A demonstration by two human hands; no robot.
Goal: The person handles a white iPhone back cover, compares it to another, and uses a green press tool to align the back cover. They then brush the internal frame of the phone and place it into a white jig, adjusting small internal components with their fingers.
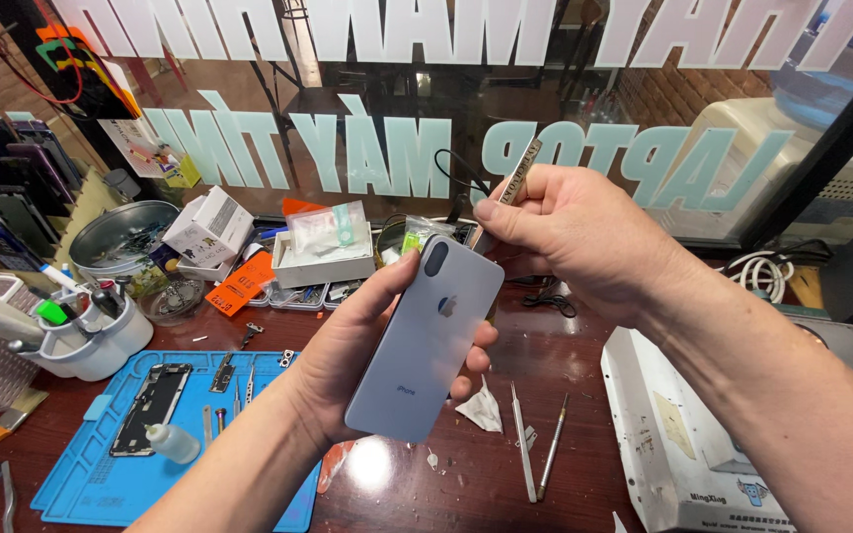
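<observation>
Phone (425, 341), a silver-grey one seen from its back, is held up above the worktop (565, 365) with its camera end uppermost and tilted a little to the right. Left hand (367, 345) wraps it from the left side, thumb along the near edge and fingertips showing at the right edge; that grip is closed on the phone. Right hand (570, 232) sits just above and to the right of the phone's top corner, its grip pinched shut on metal tweezers (507, 192), whose upper end sticks up past the knuckles. The lower tips of the tweezers lie at the phone's top edge; whether they touch it I cannot tell.

Below the hands, on the dark wooden worktop, lie two thin metal tools (535, 449) side by side and a crumpled white scrap (483, 410). To the left is a blue mat (81, 474) carrying a phone frame (153, 407) and a small dropper bottle (173, 443). A white tool cup (91, 341) stands behind the mat, and a white box (323, 259) stands near the glass pane.
</observation>
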